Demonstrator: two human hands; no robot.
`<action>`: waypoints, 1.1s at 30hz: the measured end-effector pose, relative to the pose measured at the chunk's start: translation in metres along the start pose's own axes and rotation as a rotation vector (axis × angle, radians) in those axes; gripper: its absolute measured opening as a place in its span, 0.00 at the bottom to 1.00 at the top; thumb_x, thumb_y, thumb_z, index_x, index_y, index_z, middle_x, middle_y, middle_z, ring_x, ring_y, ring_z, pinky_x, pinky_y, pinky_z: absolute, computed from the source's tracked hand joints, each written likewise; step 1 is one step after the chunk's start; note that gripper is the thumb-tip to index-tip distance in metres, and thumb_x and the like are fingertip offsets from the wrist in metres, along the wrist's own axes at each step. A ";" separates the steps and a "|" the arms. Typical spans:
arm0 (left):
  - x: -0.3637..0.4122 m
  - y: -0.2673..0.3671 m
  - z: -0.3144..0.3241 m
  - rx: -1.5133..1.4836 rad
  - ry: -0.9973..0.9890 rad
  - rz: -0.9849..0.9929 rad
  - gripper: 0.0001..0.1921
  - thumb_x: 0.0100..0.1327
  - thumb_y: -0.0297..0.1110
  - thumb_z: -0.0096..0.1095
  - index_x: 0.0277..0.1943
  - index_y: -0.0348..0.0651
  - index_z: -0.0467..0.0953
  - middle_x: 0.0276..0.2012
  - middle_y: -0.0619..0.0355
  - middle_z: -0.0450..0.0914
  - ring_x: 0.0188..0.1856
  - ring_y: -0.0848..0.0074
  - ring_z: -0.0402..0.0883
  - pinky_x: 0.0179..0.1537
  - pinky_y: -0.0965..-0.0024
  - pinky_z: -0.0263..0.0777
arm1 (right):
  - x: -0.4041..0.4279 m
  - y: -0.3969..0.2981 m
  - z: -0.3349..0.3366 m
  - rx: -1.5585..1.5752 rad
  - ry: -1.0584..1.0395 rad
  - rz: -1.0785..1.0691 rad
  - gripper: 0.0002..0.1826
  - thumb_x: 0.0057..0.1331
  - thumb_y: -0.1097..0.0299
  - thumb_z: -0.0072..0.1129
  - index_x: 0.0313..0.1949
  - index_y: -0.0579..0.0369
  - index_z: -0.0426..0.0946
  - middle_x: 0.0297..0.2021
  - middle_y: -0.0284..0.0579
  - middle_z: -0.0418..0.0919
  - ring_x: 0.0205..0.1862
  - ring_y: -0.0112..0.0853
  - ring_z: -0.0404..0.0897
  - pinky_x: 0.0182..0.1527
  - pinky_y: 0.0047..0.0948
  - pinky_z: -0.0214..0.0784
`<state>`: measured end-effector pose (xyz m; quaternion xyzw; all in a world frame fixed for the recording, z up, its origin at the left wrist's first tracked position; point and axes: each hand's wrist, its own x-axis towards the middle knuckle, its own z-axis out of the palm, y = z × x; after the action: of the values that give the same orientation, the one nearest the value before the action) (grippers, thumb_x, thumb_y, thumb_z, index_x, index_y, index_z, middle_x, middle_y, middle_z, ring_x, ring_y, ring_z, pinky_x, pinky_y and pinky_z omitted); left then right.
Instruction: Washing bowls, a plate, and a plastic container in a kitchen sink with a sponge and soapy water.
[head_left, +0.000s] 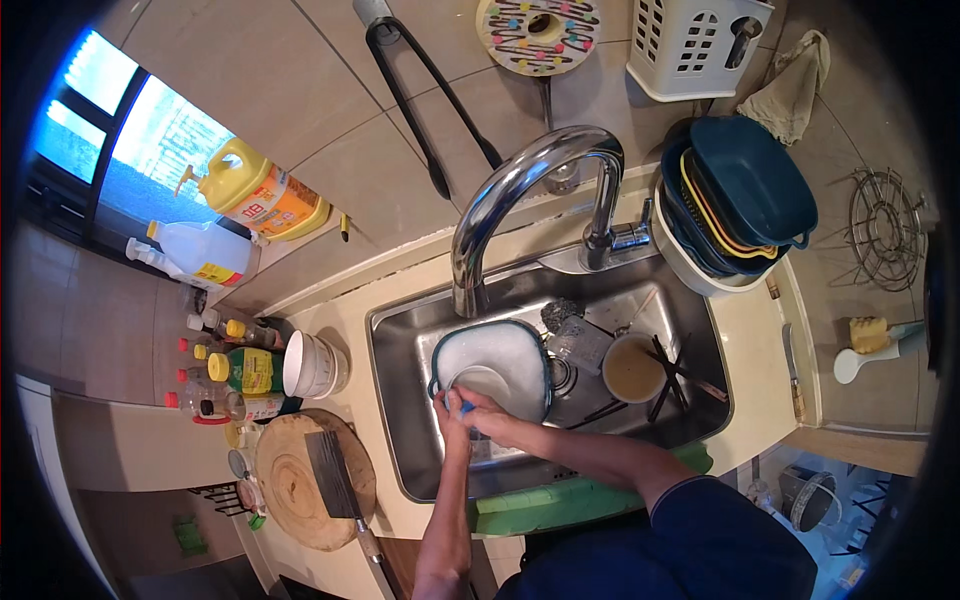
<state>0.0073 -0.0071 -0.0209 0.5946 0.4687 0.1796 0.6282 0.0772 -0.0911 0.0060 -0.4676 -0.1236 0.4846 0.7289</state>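
Observation:
My left hand (451, 417) and my right hand (489, 417) meet at the near left of a rectangular teal-rimmed basin (550, 352) in the steel sink. Between their closed fingers shows a small blue item (466, 407), mostly hidden, perhaps a cloth or sponge. White suds (480, 341) fill the basin. Just beyond my fingers, a white round dish (487, 381) lies partly in the suds. Right of the basin are a bowl of cloudy brownish liquid (634, 369), dark chopsticks (663, 382), a clear plastic container (580, 343) and a steel-wool scourer (561, 313).
A chrome faucet (495, 191) arches over the sink (390, 420). On the left counter, a cleaver (332, 474) lies across a round wooden chopping board (281, 480), near stacked white tubs (311, 365) and several bottles. Stacked teal baskets (750, 180) and a knife (793, 375) are at right.

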 end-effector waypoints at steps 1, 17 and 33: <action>0.008 -0.011 -0.011 -0.001 0.009 0.010 0.30 0.72 0.53 0.56 0.63 0.36 0.65 0.52 0.49 0.74 0.52 0.69 0.73 0.53 0.68 0.69 | 0.000 0.000 0.003 -0.001 -0.012 -0.006 0.32 0.57 0.70 0.56 0.64 0.48 0.68 0.53 0.57 0.76 0.54 0.52 0.77 0.55 0.41 0.70; -0.008 0.040 0.000 0.395 0.076 0.054 0.43 0.55 0.49 0.71 0.67 0.29 0.63 0.54 0.33 0.78 0.60 0.53 0.76 0.62 0.61 0.67 | -0.018 0.015 0.001 -0.684 0.031 -0.215 0.22 0.51 0.79 0.54 0.48 0.59 0.77 0.50 0.61 0.76 0.53 0.56 0.75 0.56 0.47 0.69; -0.013 0.044 -0.015 0.560 0.174 -0.002 0.38 0.50 0.41 0.67 0.63 0.28 0.66 0.52 0.31 0.78 0.55 0.45 0.79 0.59 0.58 0.68 | -0.037 0.012 0.008 -0.812 -0.048 -0.491 0.21 0.52 0.74 0.61 0.49 0.59 0.76 0.49 0.57 0.76 0.52 0.53 0.75 0.53 0.45 0.69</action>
<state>0.0032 0.0013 0.0261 0.7268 0.5527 0.0928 0.3971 0.0469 -0.1158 0.0102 -0.6604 -0.4267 0.2210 0.5770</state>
